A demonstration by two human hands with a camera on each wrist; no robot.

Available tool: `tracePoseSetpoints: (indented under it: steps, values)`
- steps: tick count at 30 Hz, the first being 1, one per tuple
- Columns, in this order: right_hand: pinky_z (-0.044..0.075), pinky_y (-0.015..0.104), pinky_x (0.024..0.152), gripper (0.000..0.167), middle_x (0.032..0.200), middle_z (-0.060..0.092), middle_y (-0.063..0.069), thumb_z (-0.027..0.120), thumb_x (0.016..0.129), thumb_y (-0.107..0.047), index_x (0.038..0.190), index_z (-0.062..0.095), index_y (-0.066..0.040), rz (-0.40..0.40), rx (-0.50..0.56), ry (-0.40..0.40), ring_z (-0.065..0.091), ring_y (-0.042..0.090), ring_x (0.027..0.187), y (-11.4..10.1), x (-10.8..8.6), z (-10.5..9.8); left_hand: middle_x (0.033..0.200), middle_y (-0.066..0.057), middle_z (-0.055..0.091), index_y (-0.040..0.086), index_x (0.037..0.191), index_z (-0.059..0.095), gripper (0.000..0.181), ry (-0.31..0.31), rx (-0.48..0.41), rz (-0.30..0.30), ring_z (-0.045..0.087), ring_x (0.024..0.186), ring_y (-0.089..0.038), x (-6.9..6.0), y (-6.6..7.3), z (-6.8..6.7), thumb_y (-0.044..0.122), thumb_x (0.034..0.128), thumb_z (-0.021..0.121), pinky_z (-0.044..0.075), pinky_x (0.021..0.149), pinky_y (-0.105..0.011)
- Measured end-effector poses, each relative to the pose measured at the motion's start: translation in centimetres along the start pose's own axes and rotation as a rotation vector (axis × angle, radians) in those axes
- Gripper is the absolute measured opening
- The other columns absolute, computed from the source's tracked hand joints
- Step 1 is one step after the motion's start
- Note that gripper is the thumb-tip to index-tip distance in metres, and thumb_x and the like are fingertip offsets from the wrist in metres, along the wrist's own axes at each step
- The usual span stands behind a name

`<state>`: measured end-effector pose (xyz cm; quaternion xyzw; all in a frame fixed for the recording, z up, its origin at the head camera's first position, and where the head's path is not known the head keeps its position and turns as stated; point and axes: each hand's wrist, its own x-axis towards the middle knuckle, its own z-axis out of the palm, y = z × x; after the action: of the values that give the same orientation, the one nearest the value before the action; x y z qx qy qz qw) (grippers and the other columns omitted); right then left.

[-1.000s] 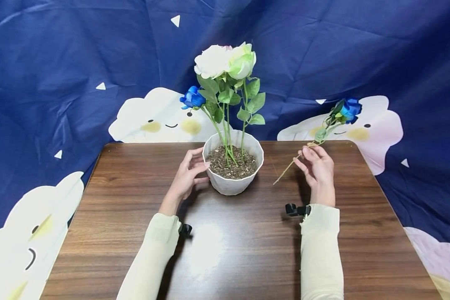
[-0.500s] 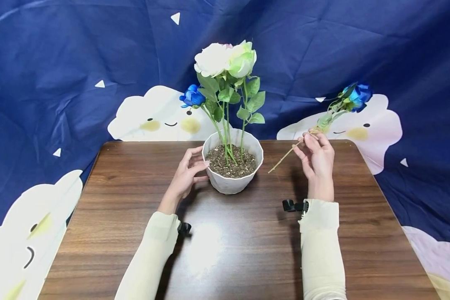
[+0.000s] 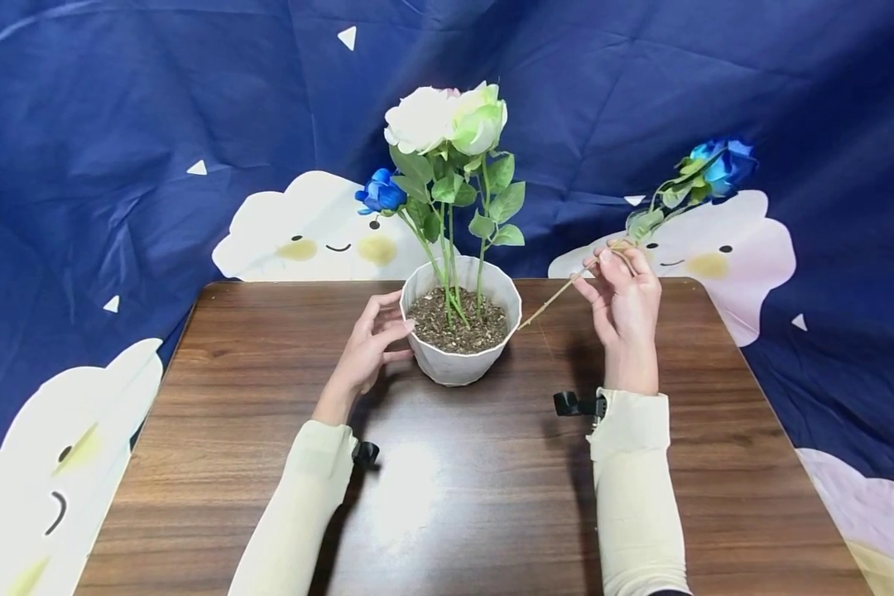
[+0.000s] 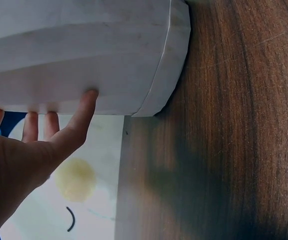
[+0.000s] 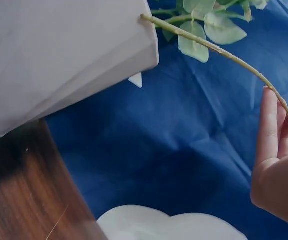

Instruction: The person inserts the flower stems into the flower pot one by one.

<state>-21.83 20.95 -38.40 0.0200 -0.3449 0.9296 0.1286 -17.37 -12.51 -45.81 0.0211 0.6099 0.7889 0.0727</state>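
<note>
A blue artificial rose (image 3: 726,168) slants up to the right, pinched by its stem between the thumb and fingers of my right hand (image 3: 630,306). The lower stem tip appears at the right rim of the white faceted pot (image 3: 458,366); in the right wrist view the stem (image 5: 211,46) crosses toward that rim. My left hand (image 3: 368,343) touches the pot's left side with its fingertips, the fingers extended along the wall (image 4: 43,80). Dark soil (image 3: 454,331) fills the pot. In it stand a white flower (image 3: 420,122), a pale green flower (image 3: 480,124) and another blue rose (image 3: 381,192).
The pot stands on a brown wooden table (image 3: 447,513) toward its far edge. A dark blue cloth (image 3: 156,99) with white clouds and small triangles hangs behind and around the table. Each wrist wears a black camera mount (image 3: 577,405).
My right hand has risen and shifted slightly left with the blue rose. The bloom has moved up and right, while the stem tip has come up to the pot's rim. My left hand stays in place.
</note>
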Motion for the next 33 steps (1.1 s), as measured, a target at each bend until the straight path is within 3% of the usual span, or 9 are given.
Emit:
tracePoseSetpoints:
  steps: [7, 16, 22, 33]
  values:
    - [0.063, 0.035, 0.055, 0.009, 0.087, 0.068, 0.015, 0.062, 0.094, 0.011, 0.102, 0.063, 0.007, -0.041, -0.078, -0.093, 0.069, 0.024, 0.074, -0.2, -0.3, 2.0, 0.137, -0.022, 0.043, 0.011, 0.149, 0.042, 0.059, 0.001, -0.001, -0.005, 0.054, 0.110, -0.025, 0.0, -0.1, 0.0, 0.006, 0.0940, 0.064, 0.047, 0.095, -0.073]
    - [0.062, 0.034, 0.053, 0.013, 0.086, 0.070, 0.014, 0.059, 0.096, 0.011, 0.100, 0.067, 0.002, -0.081, -0.189, -0.129, 0.071, 0.022, 0.073, 0.6, -0.5, 3.9, 0.138, -0.022, 0.043, 0.010, 0.149, 0.042, 0.059, -0.003, -0.003, -0.003, 0.054, 0.111, -0.026, 0.0, 0.0, 0.0, 0.006, 0.0935, 0.064, 0.047, 0.095, -0.072]
    - [0.063, 0.038, 0.057, 0.010, 0.086, 0.070, 0.012, 0.061, 0.096, 0.008, 0.099, 0.068, 0.001, -0.084, -0.317, -0.157, 0.071, 0.020, 0.073, 2.2, -0.5, 4.4, 0.137, -0.022, 0.043, 0.010, 0.148, 0.043, 0.059, -0.002, -0.003, -0.001, 0.054, 0.111, -0.025, 0.0, 0.0, 0.1, 0.006, 0.0937, 0.064, 0.049, 0.094, -0.070]
    - [0.063, 0.034, 0.061, 0.015, 0.088, 0.071, 0.011, 0.063, 0.095, 0.009, 0.093, 0.069, -0.005, -0.052, -0.481, -0.224, 0.071, 0.018, 0.078, 4.7, -0.6, 4.7, 0.138, -0.023, 0.043, 0.010, 0.148, 0.043, 0.059, 0.002, -0.001, -0.004, 0.053, 0.111, -0.026, 0.0, 0.0, 0.0, 0.006, 0.0936, 0.065, 0.050, 0.093, -0.070]
